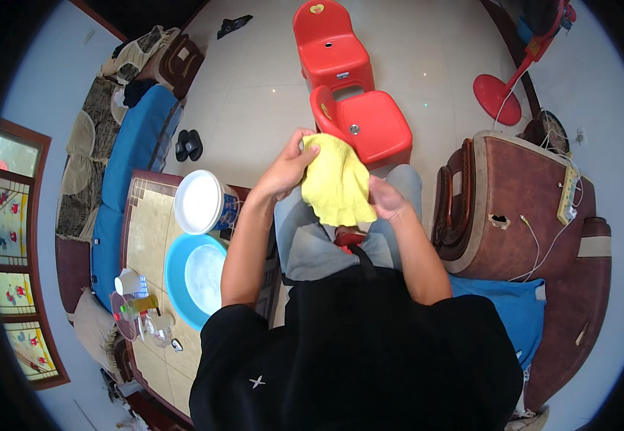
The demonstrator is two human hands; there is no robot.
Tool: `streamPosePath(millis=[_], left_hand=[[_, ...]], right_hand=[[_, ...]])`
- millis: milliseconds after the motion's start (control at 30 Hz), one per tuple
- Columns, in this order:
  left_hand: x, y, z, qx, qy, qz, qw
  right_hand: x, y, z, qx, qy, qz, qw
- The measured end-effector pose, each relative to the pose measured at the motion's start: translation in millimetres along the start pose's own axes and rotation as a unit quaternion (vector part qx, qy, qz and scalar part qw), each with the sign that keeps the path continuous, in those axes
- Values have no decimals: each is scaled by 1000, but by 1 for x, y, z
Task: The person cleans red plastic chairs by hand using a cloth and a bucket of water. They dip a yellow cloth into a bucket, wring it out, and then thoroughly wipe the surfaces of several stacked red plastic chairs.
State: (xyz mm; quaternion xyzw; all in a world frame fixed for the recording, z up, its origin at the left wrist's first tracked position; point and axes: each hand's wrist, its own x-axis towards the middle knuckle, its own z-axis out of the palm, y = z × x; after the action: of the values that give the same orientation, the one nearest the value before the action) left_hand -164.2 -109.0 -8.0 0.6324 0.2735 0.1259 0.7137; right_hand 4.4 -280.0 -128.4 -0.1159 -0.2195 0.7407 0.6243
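Observation:
A yellow cloth (336, 183) hangs spread between my two hands, above my lap. My left hand (290, 164) grips its upper left edge, the thumb lying on top of the fabric. At the lower right edge, my right hand (387, 198) pinches the cloth; its fingertips are partly hidden behind it. Just beyond the cloth stands a red plastic child's chair (379, 121), with a second red plastic chair (333, 54) behind it. On the tiled table to the left, a blue basin (174, 280) holds whitish, foamy-looking liquid, beside a white plastic bucket (199, 202).
Bottles and cups stand near a small white container (127, 282) on the tiled table (147, 237). A brown leather sofa (527, 199) with a power strip (567, 195) is on the right. Black slippers (189, 145) and a red fan base (497, 99) are on the floor.

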Motion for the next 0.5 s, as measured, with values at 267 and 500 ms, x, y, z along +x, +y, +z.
streamPosePath(millis=[267, 500], left_hand=[[78, -101, -29, -21, 167, -123, 978], [185, -176, -19, 21, 269, -114, 956]], right_hand=[[1, 7, -49, -31, 355, -34, 934], [-2, -16, -90, -37, 451, -68, 889]])
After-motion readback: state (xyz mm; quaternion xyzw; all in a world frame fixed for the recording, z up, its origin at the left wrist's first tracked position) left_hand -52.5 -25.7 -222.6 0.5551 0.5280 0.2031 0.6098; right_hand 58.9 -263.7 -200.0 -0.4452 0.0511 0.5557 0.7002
